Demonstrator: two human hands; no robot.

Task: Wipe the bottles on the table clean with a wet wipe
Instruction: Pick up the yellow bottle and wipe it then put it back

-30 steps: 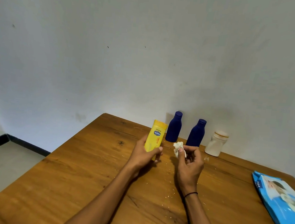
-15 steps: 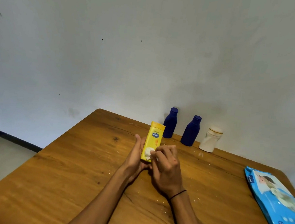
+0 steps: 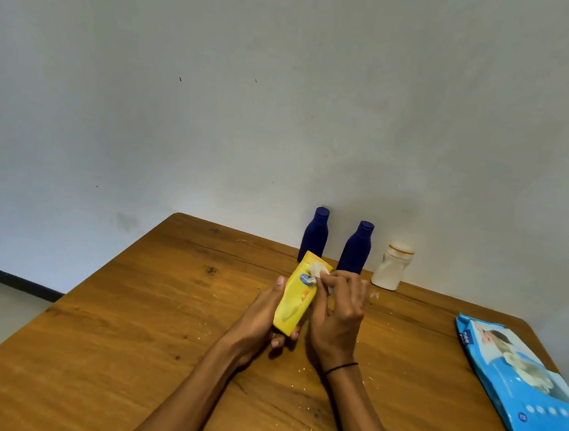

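STEP: wiping yellow bottle (image 3: 294, 298), held above worktop (image 3: 129, 322) | LEFT hand (image 3: 260, 316): gripping bottle base | RIGHT hand (image 3: 336, 309): pinching wet wipe (image 3: 317, 272) against bottle top | REMAINING, judged: two blue bottles (image 3: 314, 235), white bottle (image 3: 392, 266) behind yellow bottle | PROGRESS: early

a plain room, likely a home: bare grey wall (image 3: 286, 95), wooden table (image 3: 127, 339) against it, toiletry bottles (image 3: 314, 235) at 12 o'clock, baby-wipes pack (image 3: 519, 383) at 3 o'clock.
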